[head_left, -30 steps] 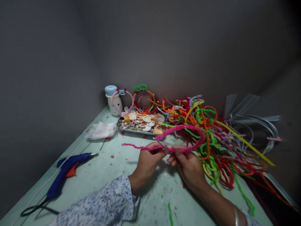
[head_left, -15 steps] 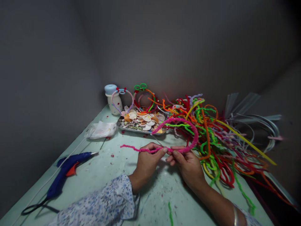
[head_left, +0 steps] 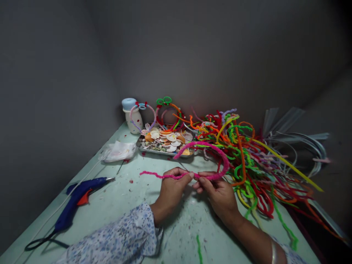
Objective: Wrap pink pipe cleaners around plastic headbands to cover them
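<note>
Between my hands, above the table, is a curved headband [head_left: 224,156] wrapped in bright pink pipe cleaner. My left hand [head_left: 173,187] pinches the pink pipe cleaner [head_left: 151,173] near the band's bare end, and a loose wavy tail sticks out to the left. Closed around the wrapped part close by, my right hand [head_left: 221,196] steadies the band. Its other end arches up and back toward the tray. My fingertips almost meet, and they hide the spot where the wrapping stops.
A metal tray [head_left: 154,150] of shells stands behind my hands, with finished headbands [head_left: 143,106] and a lidded jar [head_left: 133,117] beyond. A blue glue gun [head_left: 74,201] lies left, near a plastic packet [head_left: 119,151]. Tangled pipe cleaners [head_left: 247,157] and clear bands [head_left: 310,141] fill the right.
The pink headband has turned slightly, its arched end shifting a little left and down. My right hand has rolled slightly with it; my left hand stays nearly in place.
</note>
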`<state>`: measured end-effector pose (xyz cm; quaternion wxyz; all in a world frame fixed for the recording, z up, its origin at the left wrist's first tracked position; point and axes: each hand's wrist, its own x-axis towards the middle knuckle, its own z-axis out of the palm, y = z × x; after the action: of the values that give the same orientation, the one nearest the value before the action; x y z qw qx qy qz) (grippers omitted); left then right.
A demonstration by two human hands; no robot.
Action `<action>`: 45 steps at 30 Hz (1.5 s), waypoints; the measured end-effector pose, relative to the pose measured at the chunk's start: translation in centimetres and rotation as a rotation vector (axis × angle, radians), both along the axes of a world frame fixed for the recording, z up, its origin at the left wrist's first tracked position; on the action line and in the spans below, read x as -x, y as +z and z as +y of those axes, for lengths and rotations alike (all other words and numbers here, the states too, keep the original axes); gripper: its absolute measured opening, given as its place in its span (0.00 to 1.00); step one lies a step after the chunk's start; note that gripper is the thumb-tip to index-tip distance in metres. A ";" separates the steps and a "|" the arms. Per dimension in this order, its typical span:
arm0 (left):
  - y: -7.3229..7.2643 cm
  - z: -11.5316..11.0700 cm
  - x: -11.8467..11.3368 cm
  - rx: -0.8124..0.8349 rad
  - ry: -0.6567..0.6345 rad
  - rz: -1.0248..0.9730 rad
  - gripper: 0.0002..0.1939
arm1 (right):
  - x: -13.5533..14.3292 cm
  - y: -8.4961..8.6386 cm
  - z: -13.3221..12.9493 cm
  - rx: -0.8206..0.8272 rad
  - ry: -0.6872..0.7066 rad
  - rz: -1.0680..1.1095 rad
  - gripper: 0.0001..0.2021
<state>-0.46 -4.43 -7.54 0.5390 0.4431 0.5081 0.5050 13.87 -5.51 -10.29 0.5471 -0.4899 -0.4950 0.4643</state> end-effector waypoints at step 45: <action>-1.1 -0.3 -0.4 -0.112 -0.065 0.084 0.06 | 0.0 0.1 0.2 0.065 -0.008 0.078 0.17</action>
<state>-0.11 -4.72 -8.65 0.5075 0.5098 0.4865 0.4958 13.84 -5.27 -10.21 0.5515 -0.4909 -0.4562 0.4966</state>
